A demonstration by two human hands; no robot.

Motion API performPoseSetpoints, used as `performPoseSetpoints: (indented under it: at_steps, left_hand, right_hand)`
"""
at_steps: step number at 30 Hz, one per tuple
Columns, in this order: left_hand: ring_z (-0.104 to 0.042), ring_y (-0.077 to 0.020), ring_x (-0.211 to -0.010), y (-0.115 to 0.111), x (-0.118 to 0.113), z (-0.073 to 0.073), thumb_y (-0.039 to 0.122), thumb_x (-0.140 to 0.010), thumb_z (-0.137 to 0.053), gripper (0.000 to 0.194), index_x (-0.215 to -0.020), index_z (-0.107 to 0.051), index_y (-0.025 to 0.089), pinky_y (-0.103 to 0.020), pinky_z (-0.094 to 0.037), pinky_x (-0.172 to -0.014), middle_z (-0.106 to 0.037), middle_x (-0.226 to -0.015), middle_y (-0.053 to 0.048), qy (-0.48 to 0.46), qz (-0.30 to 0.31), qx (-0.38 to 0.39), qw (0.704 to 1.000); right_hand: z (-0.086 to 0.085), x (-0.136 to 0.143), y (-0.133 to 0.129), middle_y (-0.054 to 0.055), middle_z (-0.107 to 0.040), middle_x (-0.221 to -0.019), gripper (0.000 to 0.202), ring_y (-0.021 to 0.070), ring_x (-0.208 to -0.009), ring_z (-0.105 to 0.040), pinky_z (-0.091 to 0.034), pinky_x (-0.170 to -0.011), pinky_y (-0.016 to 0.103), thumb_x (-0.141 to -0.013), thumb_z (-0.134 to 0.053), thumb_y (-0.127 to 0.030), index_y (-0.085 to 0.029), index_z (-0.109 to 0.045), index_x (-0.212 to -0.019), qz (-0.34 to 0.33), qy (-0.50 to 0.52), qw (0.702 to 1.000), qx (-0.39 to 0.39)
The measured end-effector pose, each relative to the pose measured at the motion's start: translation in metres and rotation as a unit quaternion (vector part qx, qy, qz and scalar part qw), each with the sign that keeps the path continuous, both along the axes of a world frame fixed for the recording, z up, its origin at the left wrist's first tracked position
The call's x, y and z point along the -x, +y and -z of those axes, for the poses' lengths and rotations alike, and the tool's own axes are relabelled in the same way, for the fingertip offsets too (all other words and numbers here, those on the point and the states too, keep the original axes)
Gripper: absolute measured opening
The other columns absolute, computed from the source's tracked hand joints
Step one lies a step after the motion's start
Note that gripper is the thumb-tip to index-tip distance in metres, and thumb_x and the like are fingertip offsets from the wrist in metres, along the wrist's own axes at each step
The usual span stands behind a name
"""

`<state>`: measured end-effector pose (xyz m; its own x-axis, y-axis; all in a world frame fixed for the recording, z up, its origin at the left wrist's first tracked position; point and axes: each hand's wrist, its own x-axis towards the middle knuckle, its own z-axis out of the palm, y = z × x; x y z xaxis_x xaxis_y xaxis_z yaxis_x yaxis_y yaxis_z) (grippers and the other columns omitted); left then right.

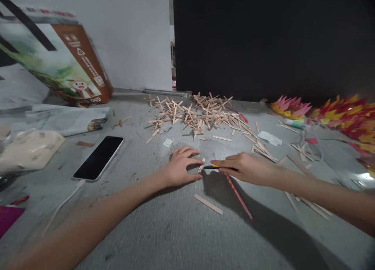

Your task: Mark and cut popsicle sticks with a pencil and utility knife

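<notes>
My left hand (183,166) rests on the grey table with thumb and fingertips on a short wooden craft stick (201,166), pinning it at both ends. From the right, my right hand (240,167) grips a slim black-and-yellow tool (211,167), whose dark tip meets the stick's side. Its exact kind is hard to tell, since the fingers cover most of it. Below that hand lies a thin red patterned pencil-like rod (238,196). A loose flat craft stick (208,204) is on the table nearer to me.
Behind my hands spreads a heap of crossed craft sticks (199,112). At left lie a phone (99,158) with a white cable, a plastic packet (31,149) and a printed bag (67,63). Right of the heap are loose sticks (263,151), a tissue (270,138) and colourful paper pieces (345,114).
</notes>
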<state>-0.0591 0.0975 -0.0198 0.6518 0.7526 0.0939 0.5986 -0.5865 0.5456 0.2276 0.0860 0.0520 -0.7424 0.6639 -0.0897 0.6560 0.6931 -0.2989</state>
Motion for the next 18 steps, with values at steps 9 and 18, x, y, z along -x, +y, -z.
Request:
performPoseSetpoints:
  at_steps: [9, 18]
  left_hand:
    - [-0.037, -0.0370, -0.148, -0.0005, -0.0018, -0.0038, 0.049, -0.084, -0.080, 0.046, -0.126, -0.076, 0.034, -0.061, -0.026, -0.121, -0.057, -0.152, -0.007, -0.009, -0.017, 0.018, 1.000]
    - [-0.037, -0.0380, -0.148, 0.0004, -0.0007, -0.0010, 0.053, -0.085, -0.079, 0.046, -0.126, -0.076, 0.033, -0.062, -0.027, -0.119, -0.057, -0.153, -0.007, -0.014, -0.011, 0.015, 1.000]
  right_hand:
    - [0.0093, 0.0045, 0.0066, 0.003, -0.076, -0.085, 0.041, 0.0161, -0.071, -0.070, -0.045, -0.065, 0.023, -0.108, -0.051, -0.034, -0.034, -0.065, -0.146, -0.005, 0.024, 1.000, 0.015]
    - [0.0055, 0.0093, 0.0082, 0.004, -0.079, -0.088, 0.040, 0.0174, -0.073, -0.071, -0.045, -0.064, 0.024, -0.108, -0.050, -0.033, -0.033, -0.067, -0.144, -0.013, -0.001, 1.000, 0.027]
